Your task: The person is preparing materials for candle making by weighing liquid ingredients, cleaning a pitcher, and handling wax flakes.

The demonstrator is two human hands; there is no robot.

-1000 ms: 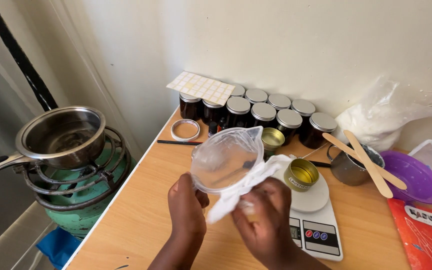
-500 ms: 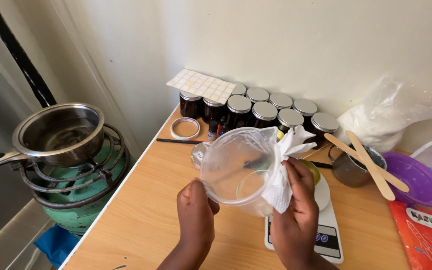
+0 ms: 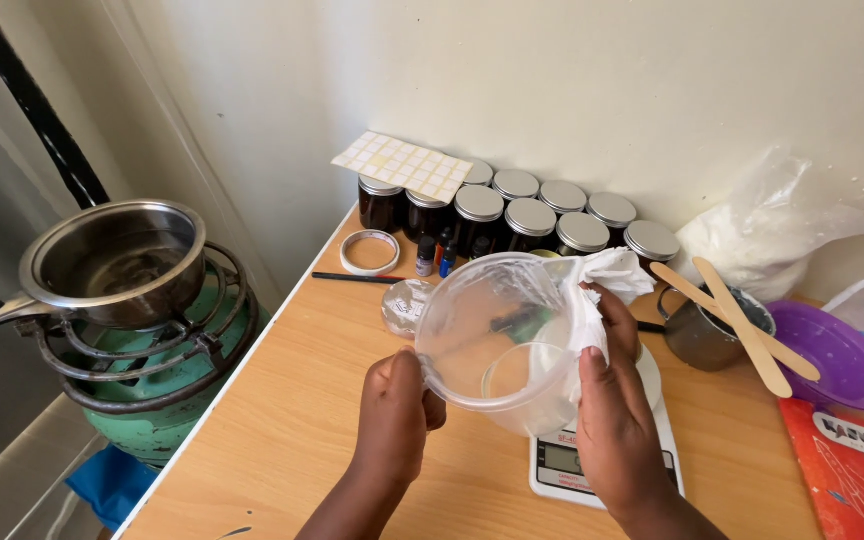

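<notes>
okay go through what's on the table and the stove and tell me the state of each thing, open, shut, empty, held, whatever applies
Clear plastic jug: held tilted, looks empty.
Left hand: gripping the jug's rim.
Right hand: pressing a white tissue against the jug.
Dark jars: lids on.
Saucepan: on the burner, uncovered.
Metal cup: open, two wooden sticks across it.
Scale: display blank.
Purple plate: empty.

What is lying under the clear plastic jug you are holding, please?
Under the clear plastic jug sits a white kitchen scale on the wooden table. Only its display end shows. The jug, tissue and right hand cover its platform.
</notes>
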